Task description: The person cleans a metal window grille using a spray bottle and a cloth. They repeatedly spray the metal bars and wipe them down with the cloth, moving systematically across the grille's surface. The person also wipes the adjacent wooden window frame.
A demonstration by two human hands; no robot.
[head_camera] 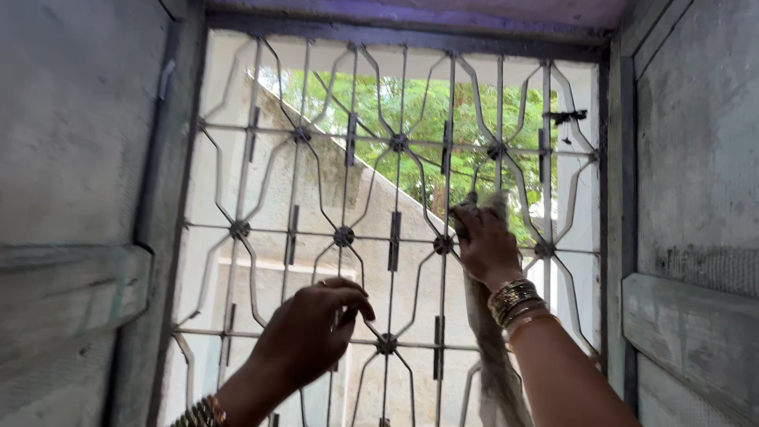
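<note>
Window grille (395, 142), painted metal bars in a diamond pattern, set between 2 open grey shutters (696, 198). Trees and a pale wall outside.

Right hand (484, 245) raised against the grille, grip closed on a grey cloth (490, 348) and pressing its top end to a vertical bar near mid-height. Rest of cloth hanging straight down below the wrist, along the forearm, past the bottom of view. Bangles on that wrist.

Left hand (312, 328) lower and to the left, fingers curled narrow around a bar close to a round joint; probably steadying, though backlight makes the exact contact hard to read. No cloth in it.

Risks, judged from here: loose tail of cloth catching on a joint or bar end and dragging out of the grip; cloth slipping through a gap and dropping outside if the hold slackens; knuckles or bangles scraping on the narrow diamond corners; dust falling toward the face with arms overhead.

Cloth sits inside the right grip at its upper end, well apart from the left hand.
</note>
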